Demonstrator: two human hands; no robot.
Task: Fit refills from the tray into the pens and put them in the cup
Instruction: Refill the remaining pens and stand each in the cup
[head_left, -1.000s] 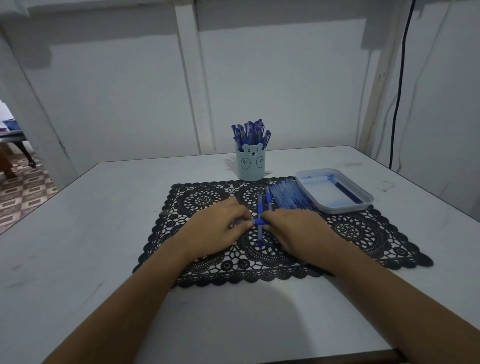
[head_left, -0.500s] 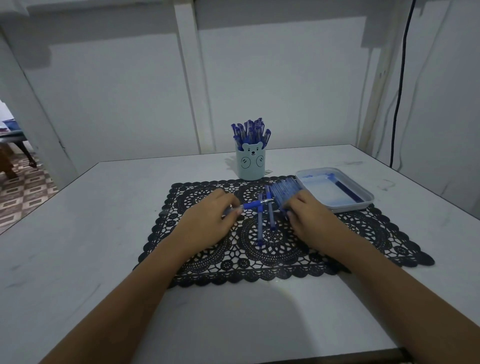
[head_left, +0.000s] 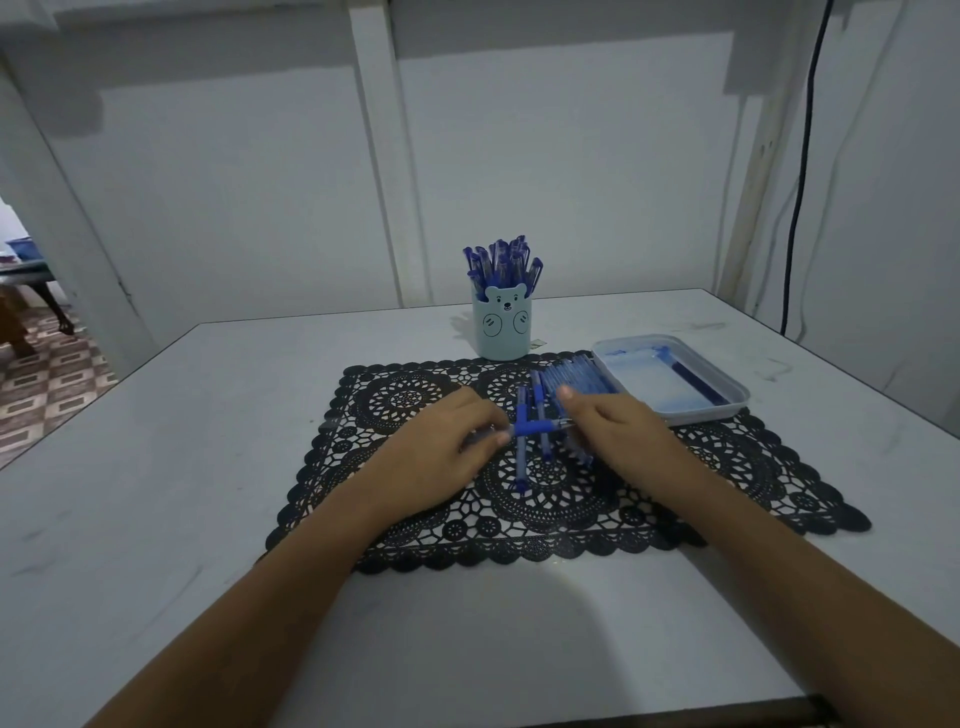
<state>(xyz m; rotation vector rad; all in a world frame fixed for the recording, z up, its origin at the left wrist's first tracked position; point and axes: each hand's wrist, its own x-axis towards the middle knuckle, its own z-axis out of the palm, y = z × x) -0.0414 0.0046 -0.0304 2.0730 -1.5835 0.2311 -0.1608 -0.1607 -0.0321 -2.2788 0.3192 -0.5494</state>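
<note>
Where hands meet: above mat (head_left: 405, 400)
left hand (head_left: 441, 452): pinching pen (head_left: 537, 427) crosswise
right hand (head_left: 618, 431): at pen tip, grasp unclear

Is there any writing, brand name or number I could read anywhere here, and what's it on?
No readable text anywhere.
The cup bears only a drawn bear face, no words.
Any print on the pens in the cup or the pens on the mat is too small and blurred to read.
The tray shows no label.

No legible text or labels anywhere
</note>
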